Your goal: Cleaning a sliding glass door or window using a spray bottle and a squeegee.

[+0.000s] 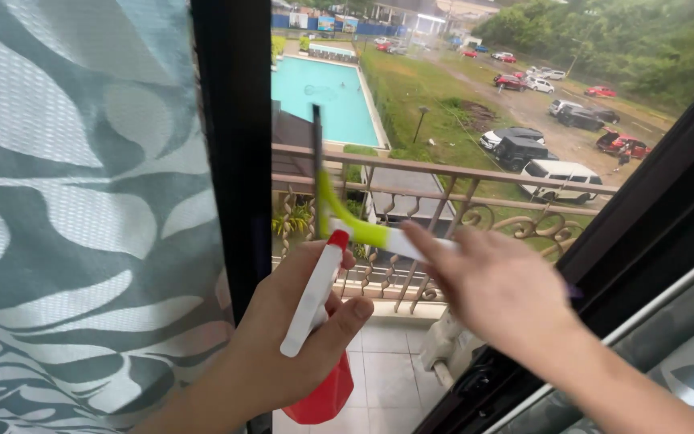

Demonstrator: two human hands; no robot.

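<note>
Wiping underway: my right hand grips the squeegee on the window glass, my left hand clasps the spray bottle; next I judge a steady pull across.

Tiled balcony floor (railing stands on it)

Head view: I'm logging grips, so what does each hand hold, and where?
Left hand grips the red spray bottle at its neck; right hand holds the squeegee by its white handle.

Left hand: enters from 7 o'clock, forearm raised, fingers and thumb curled closed in a grip. Right hand: enters from 4 o'clock, arm extended toward 10 o'clock, back of hand up, fingers closed.
</note>
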